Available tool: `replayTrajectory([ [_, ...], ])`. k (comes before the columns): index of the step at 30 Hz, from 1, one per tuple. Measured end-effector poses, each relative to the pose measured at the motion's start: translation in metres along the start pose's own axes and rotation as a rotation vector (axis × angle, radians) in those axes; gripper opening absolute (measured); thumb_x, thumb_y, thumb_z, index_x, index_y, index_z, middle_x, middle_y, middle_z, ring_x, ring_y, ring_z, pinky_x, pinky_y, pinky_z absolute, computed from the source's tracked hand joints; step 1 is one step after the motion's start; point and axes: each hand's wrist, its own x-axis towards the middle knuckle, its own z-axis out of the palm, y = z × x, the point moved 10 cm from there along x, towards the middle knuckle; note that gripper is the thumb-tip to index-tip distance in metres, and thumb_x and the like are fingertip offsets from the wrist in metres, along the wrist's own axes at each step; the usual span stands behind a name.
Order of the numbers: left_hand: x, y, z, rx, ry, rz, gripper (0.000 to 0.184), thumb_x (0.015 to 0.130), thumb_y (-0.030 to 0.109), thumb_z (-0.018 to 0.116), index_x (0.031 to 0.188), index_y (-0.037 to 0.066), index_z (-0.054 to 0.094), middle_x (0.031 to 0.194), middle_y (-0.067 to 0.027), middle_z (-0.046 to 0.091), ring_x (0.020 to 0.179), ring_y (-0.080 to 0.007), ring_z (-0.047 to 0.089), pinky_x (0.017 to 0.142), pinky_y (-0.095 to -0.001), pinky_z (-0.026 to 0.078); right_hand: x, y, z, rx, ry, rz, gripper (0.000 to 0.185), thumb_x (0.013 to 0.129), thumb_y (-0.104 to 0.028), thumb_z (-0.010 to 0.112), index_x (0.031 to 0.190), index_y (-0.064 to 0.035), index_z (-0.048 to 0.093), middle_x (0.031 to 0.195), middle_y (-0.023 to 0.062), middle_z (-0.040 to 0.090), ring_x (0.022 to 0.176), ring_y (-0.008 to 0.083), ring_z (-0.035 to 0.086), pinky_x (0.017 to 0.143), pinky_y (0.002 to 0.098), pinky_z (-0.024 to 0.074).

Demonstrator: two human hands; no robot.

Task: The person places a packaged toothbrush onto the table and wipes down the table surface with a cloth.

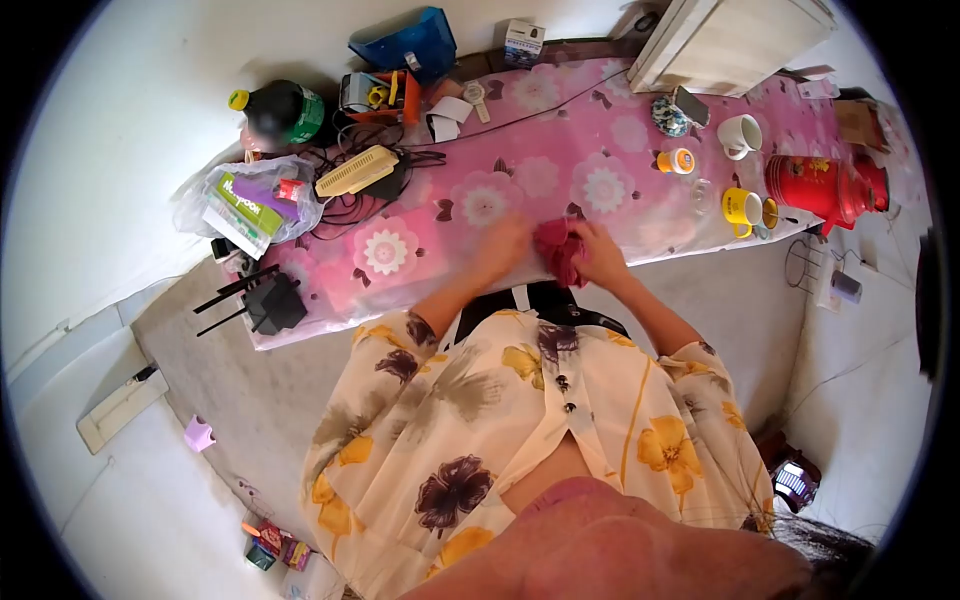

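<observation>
A crumpled dark red cloth is at the front edge of the table, which has a pink flowered cover. My right hand grips the cloth on its right side, fingers wrapped round its edge. Just left of the cloth, above the pink cover, is my left hand, smeared by motion. Its fingers cannot be made out, nor whether they touch the cloth.
A black router stands at the table's left corner, near a plastic bag and a dark bottle. To the right are a white mug, a yellow mug and a red thermos.
</observation>
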Motion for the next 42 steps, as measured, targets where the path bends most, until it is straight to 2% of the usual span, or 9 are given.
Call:
replayTrajectory([
  [2,0.021,-0.029,-0.050,0.235,0.218,-0.052,0.041,0.084,0.011,0.060,0.125,0.008,0.057,0.127,-0.0161,0.055,0.109,-0.0366,0.058,0.091,-0.0439,0.048,0.015,-0.041,-0.045,-0.077,0.322,-0.137,0.052,0.073,-0.020,0.071,0.122,-0.0110,0.056,0.127,0.0183,0.054,0.113,0.0415,0.050,0.097,0.0471,0.0444],
  [8,0.099,-0.057,-0.103,0.433,0.279,-0.027,0.037,0.081,0.005,0.059,0.117,0.004,0.057,0.113,-0.0178,0.054,0.099,-0.0335,0.061,0.077,-0.0409,0.054,0.016,-0.057,0.028,-0.360,0.222,-0.275,0.060,0.074,-0.021,0.075,0.129,-0.0132,0.054,0.143,0.0181,0.042,0.128,0.0391,0.044,0.106,0.0484,0.0380],
  [14,0.139,-0.068,-0.100,0.749,0.194,-0.003,0.024,0.077,0.008,0.064,0.100,0.001,0.065,0.107,-0.0139,0.054,0.090,-0.0288,0.062,0.066,-0.0364,0.056,0.021,-0.034,0.016,0.124,0.014,-0.115,0.058,0.077,-0.015,0.072,0.131,-0.0087,0.052,0.140,0.0193,0.046,0.126,0.0374,0.047,0.106,0.0426,0.0402],
  [17,0.149,-0.088,-0.091,0.798,0.170,-0.041,0.023,0.075,0.008,0.066,0.097,-0.001,0.067,0.113,-0.0180,0.053,0.091,-0.0322,0.064,0.061,-0.0374,0.058,0.039,-0.035,-0.024,0.096,0.339,-0.077,0.066,0.080,-0.020,0.072,0.140,-0.0088,0.045,0.139,0.0200,0.047,0.122,0.0384,0.049,0.105,0.0425,0.0407],
  [20,0.143,-0.099,-0.084,0.843,0.130,-0.013,0.018,0.077,0.008,0.065,0.093,0.000,0.067,0.109,-0.0182,0.055,0.090,-0.0338,0.065,0.062,-0.0386,0.058,0.044,-0.044,-0.020,-0.240,0.311,-0.088,0.066,0.079,-0.019,0.071,0.139,-0.0083,0.046,0.138,0.0198,0.048,0.119,0.0388,0.050,0.105,0.0429,0.0408],
  [24,0.118,-0.091,-0.104,0.692,0.076,-0.003,0.015,0.080,0.008,0.062,0.091,-0.001,0.067,0.103,-0.0197,0.060,0.086,-0.0369,0.067,0.064,-0.0425,0.058,0.049,-0.031,-0.017,-0.125,0.264,-0.041,0.064,0.079,-0.011,0.069,0.139,-0.0081,0.046,0.138,0.0173,0.049,0.115,0.0391,0.051,0.104,0.0438,0.0410],
  [27,0.119,-0.102,-0.116,0.522,-0.003,-0.207,0.014,0.080,0.005,0.061,0.089,0.000,0.071,0.096,-0.0207,0.067,0.087,-0.0351,0.069,0.070,-0.0403,0.058,0.055,-0.031,-0.019,0.042,0.214,-0.046,0.064,0.078,-0.008,0.067,0.138,-0.0087,0.047,0.138,0.0171,0.049,0.118,0.0388,0.049,0.103,0.0444,0.0411],
  [29,0.121,-0.104,-0.136,0.449,0.161,-0.277,0.014,0.081,0.005,0.060,0.087,0.001,0.072,0.088,-0.0205,0.069,0.083,-0.0349,0.071,0.071,-0.0425,0.058,0.060,-0.043,-0.020,0.068,0.240,-0.080,0.065,0.078,-0.011,0.068,0.139,-0.0101,0.046,0.136,0.0183,0.050,0.120,0.0423,0.047,0.103,0.0455,0.0415],
  [42,0.155,-0.137,-0.125,0.410,0.206,-0.422,0.015,0.085,0.008,0.058,0.086,0.002,0.072,0.091,-0.0164,0.070,0.084,-0.0350,0.070,0.072,-0.0446,0.057,0.066,-0.045,-0.013,0.107,0.285,-0.078,0.062,0.079,-0.005,0.065,0.138,-0.0083,0.047,0.139,0.0153,0.049,0.121,0.0388,0.048,0.105,0.0440,0.0396],
])
